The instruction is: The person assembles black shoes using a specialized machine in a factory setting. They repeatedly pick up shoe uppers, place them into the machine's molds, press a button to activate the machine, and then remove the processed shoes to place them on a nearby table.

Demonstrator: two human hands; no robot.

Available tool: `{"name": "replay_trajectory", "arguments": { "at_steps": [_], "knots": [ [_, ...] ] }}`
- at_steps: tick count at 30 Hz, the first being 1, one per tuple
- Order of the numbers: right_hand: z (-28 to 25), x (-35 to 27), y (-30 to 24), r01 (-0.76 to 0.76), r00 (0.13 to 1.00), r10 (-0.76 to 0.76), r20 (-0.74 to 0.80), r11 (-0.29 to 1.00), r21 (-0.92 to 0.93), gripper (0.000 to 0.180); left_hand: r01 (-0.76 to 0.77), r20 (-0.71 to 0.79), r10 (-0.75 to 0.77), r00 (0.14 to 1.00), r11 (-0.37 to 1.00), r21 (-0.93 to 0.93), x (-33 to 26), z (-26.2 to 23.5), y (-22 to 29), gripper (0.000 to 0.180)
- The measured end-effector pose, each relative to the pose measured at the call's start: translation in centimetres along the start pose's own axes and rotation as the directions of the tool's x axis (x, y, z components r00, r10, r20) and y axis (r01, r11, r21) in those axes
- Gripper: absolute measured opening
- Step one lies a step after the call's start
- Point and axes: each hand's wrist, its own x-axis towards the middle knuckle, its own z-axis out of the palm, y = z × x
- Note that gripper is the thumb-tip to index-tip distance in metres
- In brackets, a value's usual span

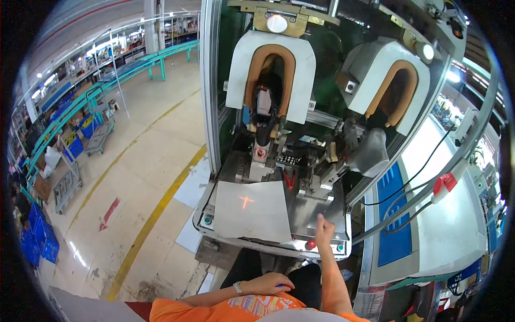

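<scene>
A dark shoe upper (263, 107) is already seated in the machine's left white padded arch (271, 75), well beyond the hands. The right hand (324, 229), loosely closed and empty, is held beside a red round button (310, 244) at the metal worktop (316, 212) edge; pressing seems left. The left hand (268, 283) is rested curled at the waist, holding nothing visible.

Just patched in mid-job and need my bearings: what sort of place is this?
Most likely a factory floor. A standing machine with two U-shaped padded stations faces the person, long green conveyor lines run behind, and yellow lane stripes mark the floor.

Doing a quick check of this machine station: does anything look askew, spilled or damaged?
Nothing stands out. The grey sheet lies flat on the machine bed with a red cross of light on it. The right hand reaches the front edge; the left hand rests near the body.
</scene>
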Motion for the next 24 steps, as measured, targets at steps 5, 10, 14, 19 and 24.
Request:
{"name": "replay_trajectory", "arguments": {
  "at_steps": [5,10,14,19,24],
  "knots": [
    [2.3,7.8,-14.8,0.444,0.894,-0.447,-0.023,0.883,0.153,0.015,0.021,-0.146,-0.012,0.989,0.998,0.062,-1.3,-1.5,-0.2,0.029],
    [3.6,13.4,-25.5,0.686,0.724,-0.679,-0.12,0.691,0.229,0.005,0.1,-0.278,-0.065,0.958,0.989,0.113,-3.5,-3.4,1.2,0.025],
    [5.5,16.5,-29.6,0.713,0.701,-0.709,-0.08,0.695,0.092,0.015,0.101,-0.382,-0.036,0.923,0.984,0.149,-5.2,-3.4,0.9,0.023],
    [8.3,19.5,-31.1,0.797,0.583,-0.812,0.021,0.566,-0.212,0.02,0.1,-0.441,-0.025,0.897,0.984,0.147,-6.1,-3.7,1.3,0.02],
    [9.8,20.0,-31.4,0.808,0.526,-0.848,0.06,0.477,-0.345,0.013,0.146,-0.516,-0.066,0.854,0.982,0.116,-7.6,-4.2,2.0,0.017]
  ]
}}
